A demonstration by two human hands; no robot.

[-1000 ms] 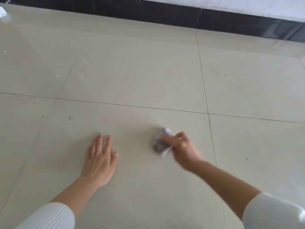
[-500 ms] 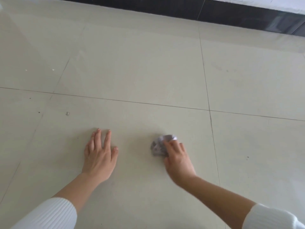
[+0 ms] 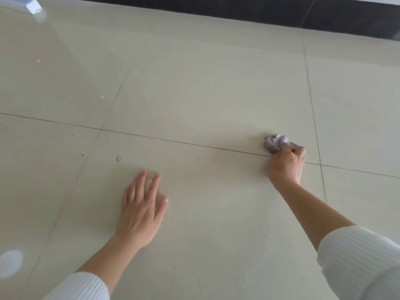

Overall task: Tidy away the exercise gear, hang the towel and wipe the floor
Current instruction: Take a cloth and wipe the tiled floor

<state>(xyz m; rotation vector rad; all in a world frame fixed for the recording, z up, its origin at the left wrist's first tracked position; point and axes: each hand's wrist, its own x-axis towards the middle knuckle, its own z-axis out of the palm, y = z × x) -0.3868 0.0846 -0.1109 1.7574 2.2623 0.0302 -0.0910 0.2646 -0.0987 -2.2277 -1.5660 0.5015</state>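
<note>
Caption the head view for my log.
The right hand grips a crumpled cloth on the tiled floor; the left hand lies flat.

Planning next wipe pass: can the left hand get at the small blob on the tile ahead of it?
Likely yes: the blob lies just beyond the left hand, with bare tile between. That hand rests flat, holding nothing.

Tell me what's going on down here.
A person is wiping the tiled floor. The right hand grips a crumpled greyish cloth and holds it against the tile at a grout line. The left hand rests flat on the floor, fingers straight. A small spot lies on the tile beyond the left hand.
</note>
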